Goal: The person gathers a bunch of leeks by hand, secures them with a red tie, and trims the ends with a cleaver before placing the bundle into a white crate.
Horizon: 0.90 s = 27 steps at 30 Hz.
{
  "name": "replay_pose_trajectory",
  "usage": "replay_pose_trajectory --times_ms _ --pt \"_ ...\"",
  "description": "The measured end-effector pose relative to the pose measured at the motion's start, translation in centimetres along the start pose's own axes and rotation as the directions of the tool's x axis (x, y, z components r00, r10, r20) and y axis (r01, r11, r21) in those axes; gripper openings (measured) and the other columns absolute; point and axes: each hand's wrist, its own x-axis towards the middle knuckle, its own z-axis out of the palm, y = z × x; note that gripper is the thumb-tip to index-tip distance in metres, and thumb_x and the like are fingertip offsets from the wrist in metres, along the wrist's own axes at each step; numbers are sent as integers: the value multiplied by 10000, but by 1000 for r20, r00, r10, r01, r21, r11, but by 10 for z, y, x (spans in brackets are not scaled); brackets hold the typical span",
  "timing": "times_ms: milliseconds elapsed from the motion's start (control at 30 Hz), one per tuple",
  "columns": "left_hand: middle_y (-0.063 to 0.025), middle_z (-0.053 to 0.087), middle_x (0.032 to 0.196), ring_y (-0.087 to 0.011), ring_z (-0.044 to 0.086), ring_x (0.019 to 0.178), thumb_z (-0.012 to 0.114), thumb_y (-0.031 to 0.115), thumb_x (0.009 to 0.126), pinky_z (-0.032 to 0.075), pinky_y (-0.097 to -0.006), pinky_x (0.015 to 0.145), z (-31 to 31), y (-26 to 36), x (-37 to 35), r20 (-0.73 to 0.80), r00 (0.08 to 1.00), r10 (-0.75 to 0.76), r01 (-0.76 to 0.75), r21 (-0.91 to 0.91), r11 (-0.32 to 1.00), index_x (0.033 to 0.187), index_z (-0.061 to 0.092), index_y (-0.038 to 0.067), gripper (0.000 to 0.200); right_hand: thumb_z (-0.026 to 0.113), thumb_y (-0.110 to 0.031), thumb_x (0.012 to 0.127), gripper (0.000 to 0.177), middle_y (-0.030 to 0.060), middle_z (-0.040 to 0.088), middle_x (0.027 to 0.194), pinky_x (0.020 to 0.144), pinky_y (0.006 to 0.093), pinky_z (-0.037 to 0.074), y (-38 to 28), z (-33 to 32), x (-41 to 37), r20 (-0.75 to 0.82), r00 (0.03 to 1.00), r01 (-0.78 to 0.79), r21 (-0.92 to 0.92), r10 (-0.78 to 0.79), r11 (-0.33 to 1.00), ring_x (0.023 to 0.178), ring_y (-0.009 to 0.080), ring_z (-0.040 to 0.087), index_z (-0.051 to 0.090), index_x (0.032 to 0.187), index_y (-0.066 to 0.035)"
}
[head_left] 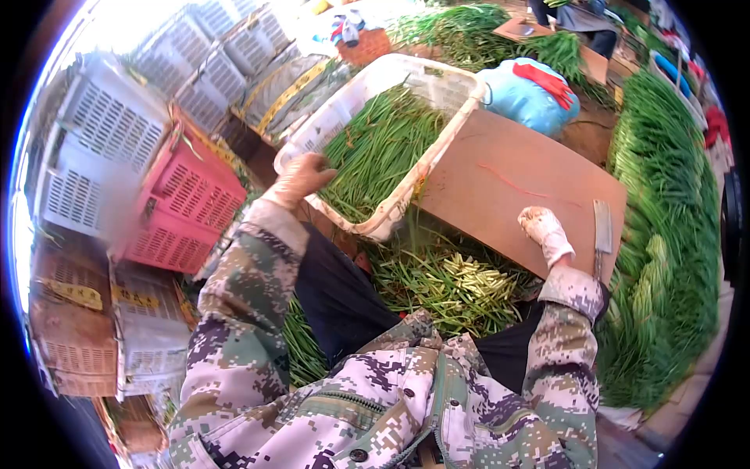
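Observation:
My left hand is over the left rim of a white plastic crate, fingers curled; what they hold, if anything, is hidden. Inside the crate lies a heap of long green leaves that look like garlic chives. My right hand, in a pale glove, is closed in a fist above the brown board, with nothing seen in it. To its right a cleaver lies on the board's edge, and a thin red strip crosses the board. Cut pale stalk ends and greens are piled below the board.
Long bundles of greens line the right side. A light blue bag with a red glove on it sits behind the board. White crates and a pink crate stand stacked at left. Another person is at the far back.

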Motion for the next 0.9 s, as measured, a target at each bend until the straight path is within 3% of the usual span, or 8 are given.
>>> replay_pose_trajectory --times_ms 67,133,267,333,467,533,667,900 --pt "-190 672 904 -287 658 868 708 335 740 505 -366 784 -22 -10 -12 -81 995 -49 56 86 995 955 687 9 392 520 -260 849 240 156 656 962 819 430 484 11 1 6 -11 1000 -2 -12 2 1000 935 330 614 676 919 -91" --pt "-181 678 903 -276 661 867 724 308 720 505 -368 786 2 -25 -31 -127 989 -79 102 186 977 930 693 14 363 513 -258 847 263 157 657 974 838 422 486 48 45 29 -197 949 214 -166 -245 963 955 318 617 678 937 -74" --pt "-137 693 873 -242 662 845 736 297 728 510 -350 780 -13 -37 -63 16 964 -266 255 228 940 939 694 10 359 519 -244 831 262 157 668 940 838 418 493 17 7 20 -160 972 176 9 -173 984 924 319 631 686 915 -60" --pt "-140 693 865 -237 664 820 733 285 733 515 -347 765 -17 -41 -71 42 949 -312 294 238 926 933 692 -4 354 513 -235 849 224 132 654 729 645 379 502 15 4 30 -299 933 230 75 -198 970 635 249 636 658 840 -64" --pt "-153 701 898 -235 670 871 688 263 765 501 -356 793 18 -93 -66 138 898 -417 413 63 909 930 697 7 305 546 -191 863 165 85 639 698 583 332 492 16 19 36 -237 956 238 278 -173 931 571 177 600 650 845 -64" --pt "-184 682 999 -288 639 1020 648 324 798 493 -372 825 38 -170 -50 180 981 -70 11 314 949 1024 668 2 394 553 -175 875 145 62 626 687 550 314 478 7 10 26 -158 983 142 364 -89 920 551 151 580 642 864 -61" --pt "-184 681 992 -295 642 1000 650 332 795 493 -369 827 63 -130 -78 142 952 -271 247 164 955 1024 672 19 389 547 -170 876 145 51 585 664 558 316 467 14 23 31 -102 993 88 353 -55 932 533 148 541 618 859 -45" --pt "-183 678 981 -307 647 965 654 347 788 493 -365 830 100 -79 -103 125 953 -277 267 88 960 1023 680 49 381 566 -174 870 125 42 565 678 584 305 456 4 3 -3 -184 981 105 219 -64 970 572 133 528 611 860 -57"
